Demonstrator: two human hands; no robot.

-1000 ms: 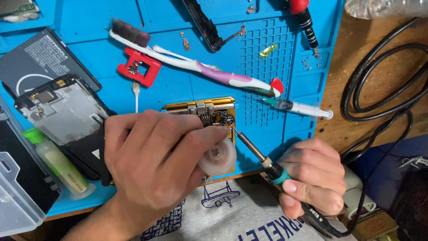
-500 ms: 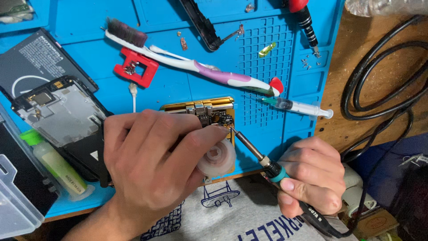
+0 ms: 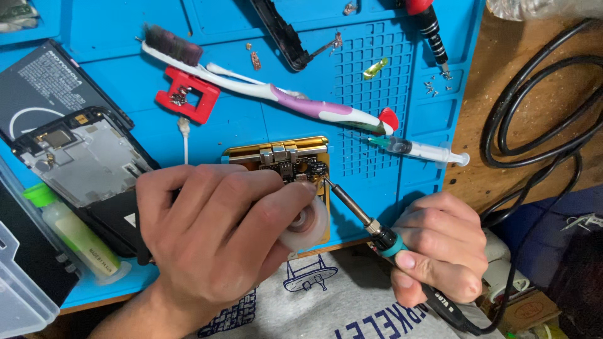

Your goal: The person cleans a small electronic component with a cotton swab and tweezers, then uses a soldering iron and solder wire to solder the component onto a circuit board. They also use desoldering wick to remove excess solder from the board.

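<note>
On blue mat (image 3: 125, 81), right hand (image 3: 440, 245) grips soldering iron (image 3: 352, 207) touching board (image 3: 289, 166); left hand (image 3: 220, 232) pinches spool (image 3: 308, 223).

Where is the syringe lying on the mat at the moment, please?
In the head view, the syringe lies near the right edge of the blue mat, just below the toothbrush and above the right hand.

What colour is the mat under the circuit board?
Bright blue mat, clearest in the head view.
</note>
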